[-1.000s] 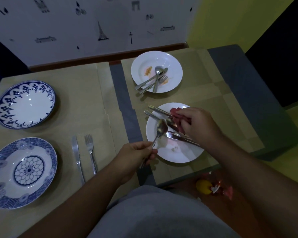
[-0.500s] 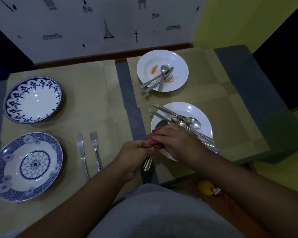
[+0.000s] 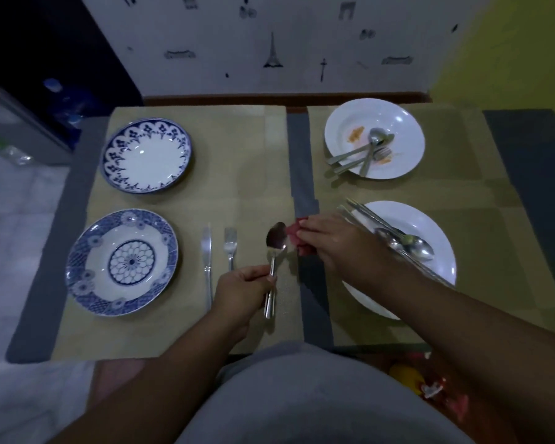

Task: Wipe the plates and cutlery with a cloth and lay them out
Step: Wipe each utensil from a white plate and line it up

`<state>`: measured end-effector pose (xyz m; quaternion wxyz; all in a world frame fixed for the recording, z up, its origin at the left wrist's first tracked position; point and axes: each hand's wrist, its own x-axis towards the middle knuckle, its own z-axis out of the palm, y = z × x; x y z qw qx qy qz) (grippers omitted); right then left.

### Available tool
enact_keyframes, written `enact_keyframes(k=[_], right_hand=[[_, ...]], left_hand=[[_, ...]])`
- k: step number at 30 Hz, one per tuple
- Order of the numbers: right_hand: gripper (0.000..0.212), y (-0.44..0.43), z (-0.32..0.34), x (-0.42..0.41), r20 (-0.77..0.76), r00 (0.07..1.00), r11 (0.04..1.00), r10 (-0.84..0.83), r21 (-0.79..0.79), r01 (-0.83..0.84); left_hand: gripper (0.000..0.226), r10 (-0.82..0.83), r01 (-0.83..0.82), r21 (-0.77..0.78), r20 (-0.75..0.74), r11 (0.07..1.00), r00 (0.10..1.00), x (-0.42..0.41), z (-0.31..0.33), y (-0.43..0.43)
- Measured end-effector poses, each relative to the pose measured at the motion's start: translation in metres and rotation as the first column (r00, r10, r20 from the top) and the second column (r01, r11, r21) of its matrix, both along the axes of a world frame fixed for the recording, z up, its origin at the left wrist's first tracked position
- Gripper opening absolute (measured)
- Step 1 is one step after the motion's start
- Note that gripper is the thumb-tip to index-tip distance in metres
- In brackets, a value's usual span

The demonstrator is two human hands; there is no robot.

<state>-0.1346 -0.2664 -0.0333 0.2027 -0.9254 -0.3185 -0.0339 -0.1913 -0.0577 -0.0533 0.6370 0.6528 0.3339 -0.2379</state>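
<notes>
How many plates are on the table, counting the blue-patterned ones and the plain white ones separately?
Blue-patterned plates: 2
Plain white plates: 2
Total: 4

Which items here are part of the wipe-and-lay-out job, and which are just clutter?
Job:
spoon in left hand
red cloth in right hand
near white plate, far white plate, both with cutlery
near blue plate, far blue plate
knife, fork

Clutter:
yellow object on floor
bottles far left
</notes>
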Motion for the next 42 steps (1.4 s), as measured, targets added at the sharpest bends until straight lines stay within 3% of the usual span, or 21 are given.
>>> enact_keyframes(k=[7, 16, 25, 30, 37, 42], right_hand=[[0.042, 0.028, -0.010, -0.003, -0.058, 0.990, 0.991, 0.131, 0.021, -0.130], [0.037, 0.026, -0.009, -0.017, -0.117, 0.992, 0.998, 0.049, 0.032, -0.045], [0.033, 0.017, -0.010, -0.036, -0.143, 0.989, 0.998, -0.041, 0.038, 0.047], [0.037, 0.000, -0.003, -0.043, -0.146, 0.981, 0.986, -0.131, 0.084, 0.144], [0.037, -0.036, 0.016, -0.051, -0.166, 0.949, 0.940, -0.266, 0.174, 0.294], [0.038, -0.073, 0.032, -0.057, -0.213, 0.910, 0.899, -0.356, 0.189, 0.396]], left_hand=[[0.022, 0.101, -0.098, 0.082, -0.036, 0.992, 0.994, 0.005, -0.019, 0.022], [0.003, -0.092, 0.086, 0.296, 0.007, 0.951, 0.996, 0.013, -0.024, 0.020], [0.006, -0.248, 0.199, 0.433, 0.059, 0.879, 0.967, 0.013, -0.025, 0.019], [0.009, -0.327, 0.204, 0.485, 0.182, 0.850, 0.927, 0.011, -0.017, 0.017], [0.011, -0.456, 0.340, 0.375, 0.286, 0.863, 0.843, 0.035, 0.006, -0.040], [0.015, -0.392, 0.332, 0.273, 0.203, 0.903, 0.897, 0.077, 0.008, -0.084]])
